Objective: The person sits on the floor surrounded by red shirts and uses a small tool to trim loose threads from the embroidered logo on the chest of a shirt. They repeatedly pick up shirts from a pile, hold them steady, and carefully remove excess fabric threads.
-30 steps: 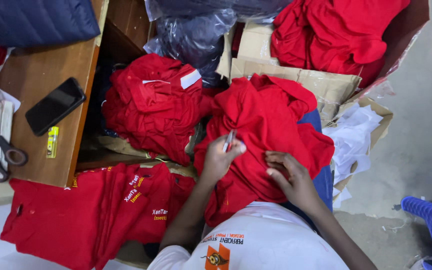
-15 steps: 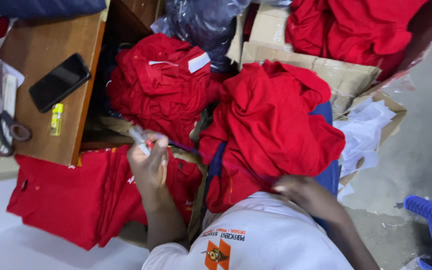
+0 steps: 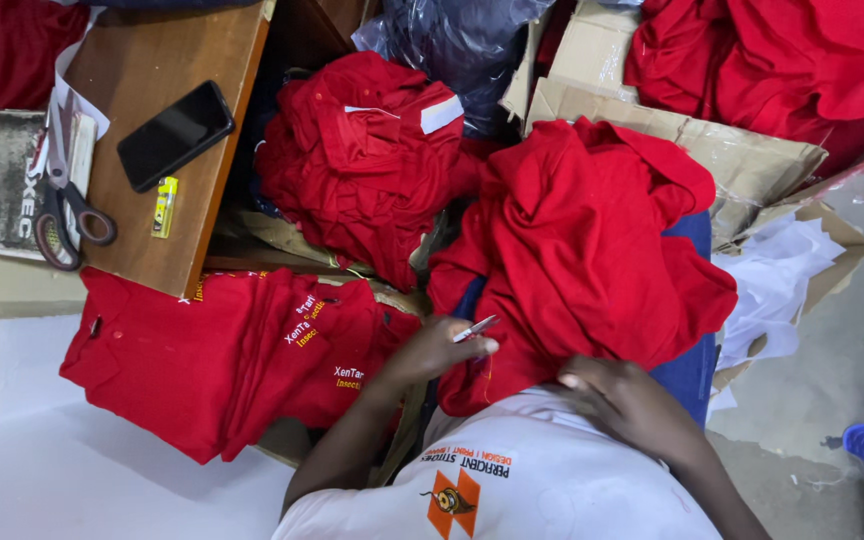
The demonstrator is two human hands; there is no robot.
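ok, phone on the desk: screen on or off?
Off. The phone lies face up on the wooden desk, its screen uniformly black.

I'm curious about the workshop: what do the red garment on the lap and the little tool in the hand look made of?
The red garment looks like soft matte knit fabric, since it folds limply. The small tool in the left hand looks like shiny metal, possibly.

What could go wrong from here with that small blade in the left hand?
1. The left hand holds a thread snip pointing into the red garment; it might nick the cloth.
2. The right hand presses the same garment close by, so a slip might catch a finger.
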